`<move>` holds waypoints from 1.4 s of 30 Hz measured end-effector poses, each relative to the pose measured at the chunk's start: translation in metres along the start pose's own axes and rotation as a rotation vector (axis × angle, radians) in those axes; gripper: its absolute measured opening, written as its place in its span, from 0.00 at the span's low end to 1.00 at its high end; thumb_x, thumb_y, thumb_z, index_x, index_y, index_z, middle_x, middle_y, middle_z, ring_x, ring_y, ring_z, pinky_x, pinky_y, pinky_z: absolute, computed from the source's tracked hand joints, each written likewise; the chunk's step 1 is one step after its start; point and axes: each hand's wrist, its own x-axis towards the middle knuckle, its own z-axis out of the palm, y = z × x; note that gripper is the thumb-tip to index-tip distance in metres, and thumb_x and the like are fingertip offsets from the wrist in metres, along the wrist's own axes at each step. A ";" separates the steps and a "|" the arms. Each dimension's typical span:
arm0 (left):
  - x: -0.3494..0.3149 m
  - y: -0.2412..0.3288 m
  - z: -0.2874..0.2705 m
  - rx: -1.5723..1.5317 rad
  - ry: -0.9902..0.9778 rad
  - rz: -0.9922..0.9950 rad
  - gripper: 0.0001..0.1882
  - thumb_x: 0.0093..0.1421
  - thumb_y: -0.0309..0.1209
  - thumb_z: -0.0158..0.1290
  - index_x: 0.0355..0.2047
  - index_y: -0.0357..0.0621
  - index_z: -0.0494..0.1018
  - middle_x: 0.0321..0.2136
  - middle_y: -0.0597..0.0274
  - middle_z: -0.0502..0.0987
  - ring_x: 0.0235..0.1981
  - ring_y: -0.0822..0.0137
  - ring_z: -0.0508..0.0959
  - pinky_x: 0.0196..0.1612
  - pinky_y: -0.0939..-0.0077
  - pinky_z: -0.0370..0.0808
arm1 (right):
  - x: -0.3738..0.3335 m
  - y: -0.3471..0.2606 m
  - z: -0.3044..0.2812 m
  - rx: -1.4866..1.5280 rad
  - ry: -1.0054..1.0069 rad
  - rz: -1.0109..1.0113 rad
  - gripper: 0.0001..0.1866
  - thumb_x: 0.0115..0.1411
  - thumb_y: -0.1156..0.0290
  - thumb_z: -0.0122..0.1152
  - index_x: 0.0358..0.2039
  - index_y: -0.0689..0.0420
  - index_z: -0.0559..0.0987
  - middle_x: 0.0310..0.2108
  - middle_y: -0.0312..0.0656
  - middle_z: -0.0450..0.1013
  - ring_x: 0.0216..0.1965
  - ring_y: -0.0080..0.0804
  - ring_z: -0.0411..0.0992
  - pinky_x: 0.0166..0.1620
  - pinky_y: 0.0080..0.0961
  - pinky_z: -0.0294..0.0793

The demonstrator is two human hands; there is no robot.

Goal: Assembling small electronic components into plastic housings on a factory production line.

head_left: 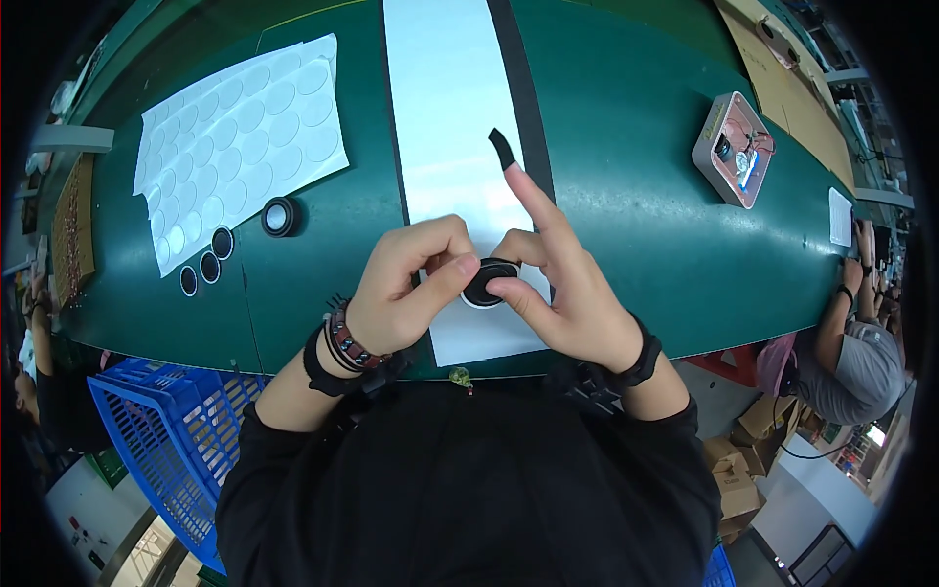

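Observation:
Both of my hands hold one small round black part with a white rim [486, 286] over the white strip [445, 117] of the green bench. My left hand [411, 284] pinches it from the left with thumb and fingers. My right hand [562, 284] grips it from the right with the thumb, while its index finger sticks up, wearing a black finger cover [502, 149]. A sheet of round white stickers [240, 142] lies to the far left. A similar round black part [280, 216] sits beside that sheet.
Three small black rings [205, 264] lie at the sheet's lower edge. A pink-edged square device with wires [736, 149] rests at the right. A blue plastic crate [161, 440] stands below the bench at left. Another person [851, 342] sits at the right, with cardboard boxes [743, 460] nearby.

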 end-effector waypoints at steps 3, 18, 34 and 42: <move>0.002 0.003 -0.004 0.154 -0.042 0.058 0.08 0.61 0.25 0.50 0.24 0.39 0.68 0.18 0.68 0.66 0.17 0.78 0.62 0.21 0.81 0.58 | 0.003 -0.008 -0.009 -0.074 -0.077 0.005 0.45 0.57 0.83 0.57 0.68 0.62 0.41 0.29 0.39 0.71 0.34 0.26 0.70 0.47 0.24 0.66; 0.003 0.008 -0.012 0.150 -0.199 -0.168 0.05 0.61 0.22 0.47 0.27 0.37 0.67 0.24 0.67 0.69 0.23 0.80 0.66 0.26 0.85 0.61 | 0.003 0.005 -0.004 -0.219 -0.056 -0.079 0.45 0.57 0.80 0.60 0.68 0.61 0.43 0.28 0.39 0.71 0.33 0.27 0.70 0.49 0.24 0.65; 0.003 -0.005 -0.003 0.046 -0.146 -0.052 0.09 0.62 0.28 0.50 0.24 0.39 0.68 0.16 0.71 0.65 0.17 0.81 0.62 0.22 0.83 0.57 | 0.006 0.001 -0.004 -0.206 -0.091 -0.068 0.46 0.57 0.80 0.60 0.68 0.61 0.41 0.27 0.42 0.72 0.31 0.31 0.71 0.47 0.24 0.66; -0.005 -0.005 -0.011 0.029 -0.051 0.041 0.09 0.62 0.27 0.51 0.24 0.40 0.67 0.16 0.67 0.65 0.16 0.78 0.61 0.22 0.82 0.58 | 0.004 0.004 0.008 -0.217 -0.090 -0.018 0.47 0.58 0.80 0.59 0.68 0.61 0.39 0.24 0.40 0.69 0.28 0.31 0.69 0.45 0.22 0.66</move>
